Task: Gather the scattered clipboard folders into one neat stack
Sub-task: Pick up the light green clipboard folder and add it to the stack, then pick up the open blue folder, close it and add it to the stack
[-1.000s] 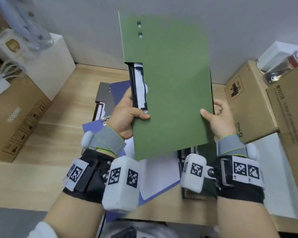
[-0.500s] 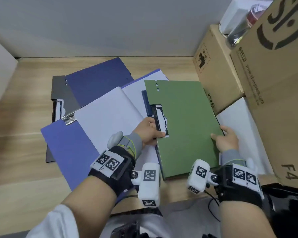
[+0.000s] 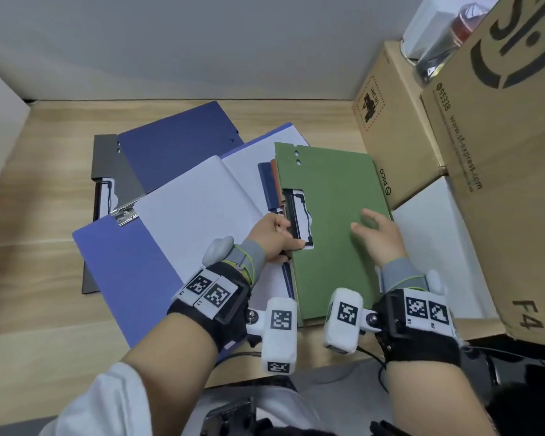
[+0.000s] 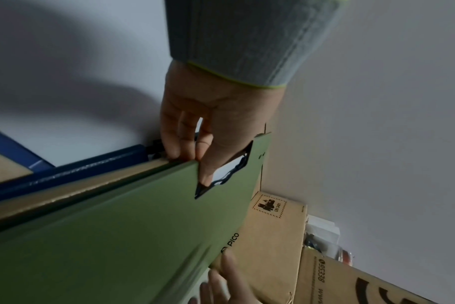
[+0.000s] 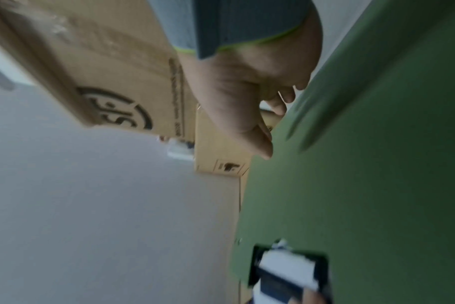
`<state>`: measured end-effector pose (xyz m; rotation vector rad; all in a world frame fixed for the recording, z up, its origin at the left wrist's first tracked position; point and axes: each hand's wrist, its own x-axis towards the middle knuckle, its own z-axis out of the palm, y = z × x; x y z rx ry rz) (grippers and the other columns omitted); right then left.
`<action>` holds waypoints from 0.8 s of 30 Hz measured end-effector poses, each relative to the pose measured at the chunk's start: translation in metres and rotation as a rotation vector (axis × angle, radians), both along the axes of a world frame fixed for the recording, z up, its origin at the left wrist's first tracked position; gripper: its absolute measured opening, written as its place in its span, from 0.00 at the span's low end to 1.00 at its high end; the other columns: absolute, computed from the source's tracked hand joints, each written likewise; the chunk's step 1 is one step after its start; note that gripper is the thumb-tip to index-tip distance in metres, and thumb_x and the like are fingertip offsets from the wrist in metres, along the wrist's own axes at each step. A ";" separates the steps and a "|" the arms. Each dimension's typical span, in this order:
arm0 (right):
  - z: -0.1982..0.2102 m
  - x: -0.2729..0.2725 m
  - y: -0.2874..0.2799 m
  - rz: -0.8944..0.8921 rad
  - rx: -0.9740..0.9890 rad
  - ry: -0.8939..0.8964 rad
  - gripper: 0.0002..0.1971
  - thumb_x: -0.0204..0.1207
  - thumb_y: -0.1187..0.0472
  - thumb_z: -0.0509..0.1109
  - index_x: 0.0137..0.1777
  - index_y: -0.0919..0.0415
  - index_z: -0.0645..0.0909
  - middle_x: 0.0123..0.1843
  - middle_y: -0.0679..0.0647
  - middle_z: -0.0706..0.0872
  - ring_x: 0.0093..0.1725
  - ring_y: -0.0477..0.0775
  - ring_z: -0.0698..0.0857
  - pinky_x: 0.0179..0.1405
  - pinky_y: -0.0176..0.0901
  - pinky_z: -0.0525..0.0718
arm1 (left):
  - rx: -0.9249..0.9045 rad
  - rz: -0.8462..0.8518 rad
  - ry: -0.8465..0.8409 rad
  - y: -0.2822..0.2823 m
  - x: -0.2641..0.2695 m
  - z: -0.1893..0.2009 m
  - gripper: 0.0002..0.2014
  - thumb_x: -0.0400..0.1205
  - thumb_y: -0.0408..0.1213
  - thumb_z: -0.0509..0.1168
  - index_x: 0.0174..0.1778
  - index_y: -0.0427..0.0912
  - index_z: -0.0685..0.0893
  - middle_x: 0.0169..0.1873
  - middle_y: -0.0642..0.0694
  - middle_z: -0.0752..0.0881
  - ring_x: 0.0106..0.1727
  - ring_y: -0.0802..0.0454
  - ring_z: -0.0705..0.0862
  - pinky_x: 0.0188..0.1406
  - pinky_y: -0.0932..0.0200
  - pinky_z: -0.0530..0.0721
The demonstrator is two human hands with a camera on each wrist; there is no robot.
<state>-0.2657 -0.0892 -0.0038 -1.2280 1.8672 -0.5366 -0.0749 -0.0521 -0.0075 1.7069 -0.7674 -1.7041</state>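
Two hands work the green clipboard folder (image 3: 334,221), which lies flat atop a small stack at the table's (image 3: 44,190) right side. The left hand (image 3: 274,237) pinches its left edge by the clip cutout, thumb on top; the right hand (image 3: 379,237) hovers above the cover, fingers (image 3: 370,215) spread and relaxed.

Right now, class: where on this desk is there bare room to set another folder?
Bare wood lies left of the grey folder, and behind the dark blue folder along the wall. It is crowded right of the green folder, against the cardboard boxes.
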 end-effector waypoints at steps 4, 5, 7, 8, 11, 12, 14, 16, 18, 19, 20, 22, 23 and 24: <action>0.023 0.052 -0.006 0.177 -0.054 -0.104 0.21 0.77 0.62 0.67 0.71 0.56 0.76 0.76 0.56 0.71 0.74 0.54 0.71 0.76 0.43 0.64 | -0.026 0.155 -0.039 0.007 0.032 0.005 0.16 0.77 0.29 0.69 0.56 0.43 0.72 0.39 0.50 0.77 0.39 0.55 0.78 0.34 0.63 0.76; 0.028 0.066 -0.005 0.214 -0.065 -0.131 0.20 0.77 0.63 0.67 0.70 0.57 0.76 0.75 0.56 0.71 0.72 0.52 0.72 0.73 0.40 0.65 | -0.036 0.215 -0.064 0.011 0.048 0.006 0.17 0.77 0.30 0.68 0.58 0.42 0.73 0.42 0.49 0.77 0.40 0.54 0.78 0.36 0.63 0.76; 0.032 0.090 -0.004 0.276 -0.079 -0.183 0.19 0.77 0.64 0.67 0.68 0.58 0.77 0.74 0.57 0.73 0.66 0.48 0.73 0.67 0.37 0.68 | -0.041 0.341 -0.151 0.019 0.080 0.004 0.22 0.76 0.30 0.69 0.66 0.39 0.73 0.52 0.45 0.77 0.49 0.49 0.79 0.47 0.59 0.76; 0.032 0.102 -0.004 0.306 -0.076 -0.215 0.19 0.77 0.64 0.67 0.68 0.59 0.78 0.73 0.57 0.74 0.64 0.48 0.74 0.66 0.37 0.69 | -0.027 0.411 -0.221 0.026 0.099 0.004 0.26 0.75 0.30 0.70 0.70 0.39 0.72 0.59 0.43 0.77 0.57 0.46 0.79 0.56 0.56 0.76; 0.025 0.133 0.001 0.376 -0.011 -0.274 0.19 0.77 0.66 0.66 0.68 0.61 0.77 0.75 0.58 0.73 0.68 0.51 0.74 0.61 0.36 0.69 | 0.088 0.632 -0.483 0.055 0.151 0.000 0.34 0.73 0.34 0.72 0.76 0.41 0.68 0.75 0.37 0.68 0.76 0.42 0.69 0.73 0.51 0.69; 0.022 0.138 0.003 0.383 0.014 -0.271 0.19 0.77 0.66 0.66 0.69 0.60 0.76 0.75 0.57 0.73 0.69 0.51 0.73 0.60 0.35 0.69 | 0.138 0.678 -0.539 0.065 0.163 -0.003 0.36 0.72 0.35 0.72 0.77 0.42 0.66 0.76 0.37 0.67 0.77 0.41 0.68 0.75 0.50 0.68; 0.015 0.148 0.008 0.389 0.071 -0.261 0.21 0.77 0.65 0.66 0.71 0.59 0.74 0.75 0.57 0.71 0.68 0.52 0.73 0.58 0.35 0.70 | 0.218 0.757 -0.542 0.083 0.180 -0.008 0.38 0.72 0.36 0.72 0.78 0.42 0.64 0.77 0.38 0.66 0.77 0.40 0.67 0.76 0.48 0.68; 0.005 0.158 0.014 0.379 0.115 -0.231 0.24 0.77 0.63 0.66 0.74 0.59 0.70 0.77 0.59 0.68 0.73 0.57 0.72 0.66 0.43 0.73 | 0.207 0.802 -0.470 0.098 0.188 -0.015 0.33 0.72 0.35 0.72 0.74 0.40 0.70 0.75 0.39 0.70 0.73 0.41 0.71 0.72 0.51 0.71; 0.000 0.162 0.019 0.346 0.134 -0.193 0.28 0.77 0.63 0.66 0.77 0.60 0.66 0.79 0.59 0.64 0.76 0.59 0.69 0.71 0.48 0.70 | 0.167 0.775 -0.382 0.104 0.183 -0.018 0.21 0.68 0.35 0.72 0.58 0.38 0.81 0.62 0.41 0.78 0.57 0.44 0.75 0.58 0.56 0.73; -0.003 0.165 0.021 0.334 0.134 -0.170 0.28 0.77 0.63 0.66 0.77 0.60 0.65 0.79 0.60 0.62 0.76 0.60 0.69 0.71 0.47 0.69 | 0.170 0.752 -0.326 0.105 0.177 -0.016 0.15 0.66 0.34 0.72 0.47 0.40 0.82 0.53 0.42 0.78 0.51 0.46 0.73 0.50 0.57 0.72; -0.004 0.167 0.023 0.329 0.130 -0.147 0.29 0.76 0.63 0.66 0.77 0.60 0.65 0.79 0.60 0.61 0.76 0.59 0.68 0.70 0.45 0.69 | 0.159 0.722 -0.267 0.106 0.171 -0.015 0.10 0.64 0.33 0.70 0.39 0.42 0.80 0.44 0.44 0.76 0.46 0.48 0.70 0.43 0.57 0.71; -0.006 0.172 0.027 0.343 0.135 -0.114 0.30 0.77 0.63 0.66 0.79 0.61 0.62 0.80 0.60 0.58 0.78 0.57 0.65 0.70 0.42 0.66 | 0.173 0.682 -0.182 0.107 0.163 -0.012 0.11 0.65 0.31 0.67 0.28 0.45 0.70 0.31 0.44 0.68 0.37 0.46 0.66 0.34 0.58 0.66; -0.005 0.171 0.027 0.345 0.153 -0.107 0.31 0.78 0.62 0.65 0.80 0.61 0.61 0.81 0.59 0.57 0.78 0.56 0.64 0.70 0.41 0.66 | 0.187 0.704 -0.188 0.106 0.162 -0.013 0.10 0.69 0.30 0.67 0.28 0.43 0.71 0.30 0.41 0.70 0.37 0.43 0.68 0.35 0.56 0.69; -0.004 0.169 0.028 0.340 0.168 -0.108 0.30 0.78 0.62 0.65 0.80 0.61 0.61 0.81 0.59 0.57 0.78 0.56 0.65 0.68 0.40 0.66 | 0.170 0.736 -0.227 0.106 0.164 -0.012 0.03 0.72 0.30 0.67 0.36 0.38 0.78 0.37 0.36 0.77 0.43 0.38 0.75 0.43 0.52 0.75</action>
